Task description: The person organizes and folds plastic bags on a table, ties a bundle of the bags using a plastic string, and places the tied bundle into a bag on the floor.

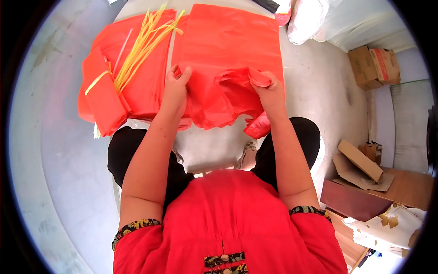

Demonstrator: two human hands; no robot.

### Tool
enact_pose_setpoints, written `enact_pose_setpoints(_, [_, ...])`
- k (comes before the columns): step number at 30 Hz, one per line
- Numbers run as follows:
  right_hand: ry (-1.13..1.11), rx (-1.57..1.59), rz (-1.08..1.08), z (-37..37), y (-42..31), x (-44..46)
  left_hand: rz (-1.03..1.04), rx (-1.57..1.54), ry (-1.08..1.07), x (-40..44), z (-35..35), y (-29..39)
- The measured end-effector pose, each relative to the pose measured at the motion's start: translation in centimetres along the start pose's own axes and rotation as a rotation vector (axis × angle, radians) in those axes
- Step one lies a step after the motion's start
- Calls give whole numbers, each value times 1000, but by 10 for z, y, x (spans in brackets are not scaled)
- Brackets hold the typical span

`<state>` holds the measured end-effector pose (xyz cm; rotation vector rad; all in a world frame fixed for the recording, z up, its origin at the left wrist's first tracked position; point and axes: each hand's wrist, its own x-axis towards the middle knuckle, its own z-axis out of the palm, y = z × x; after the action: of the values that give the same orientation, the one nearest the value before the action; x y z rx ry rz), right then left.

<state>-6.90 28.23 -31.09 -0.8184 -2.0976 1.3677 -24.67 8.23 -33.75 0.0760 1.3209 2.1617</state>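
Right hand [270, 86] pinches the crumpled red sheet [219, 96] over the desk [137, 5]; left hand [175, 84] seems loosely open beside it.
Light, even pull suits such thin material, without tearing.

Cardboard box [374, 67] near the wall; opened carton [360, 166].

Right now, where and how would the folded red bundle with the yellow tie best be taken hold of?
Probably around the near part of the folded red bundle, below its yellow tie, coming from the person's side with the left hand. That end is narrow and points toward the person, while loose yellow strips crowd its far right side.
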Motion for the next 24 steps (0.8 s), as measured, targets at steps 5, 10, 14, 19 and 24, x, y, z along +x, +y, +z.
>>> enact_pose_setpoints(5, [41, 122, 89, -1, 0, 1, 31, -69, -22, 3, 7, 2])
enact_pose_setpoints(10, [48, 140, 86, -3, 2, 5, 32, -201, -18, 9, 10, -1])
enact_pose_setpoints(14, [49, 197, 110, -5, -1, 4, -100, -291, -15, 20, 13, -9])
enact_pose_setpoints(19, [77, 209, 121, -8, 7, 10, -121, -320, -134, 16, 26, -4])
enact_pose_setpoints(24, [107, 268, 159, -10, 17, 13, -97, -197, -129, 12, 27, 0])
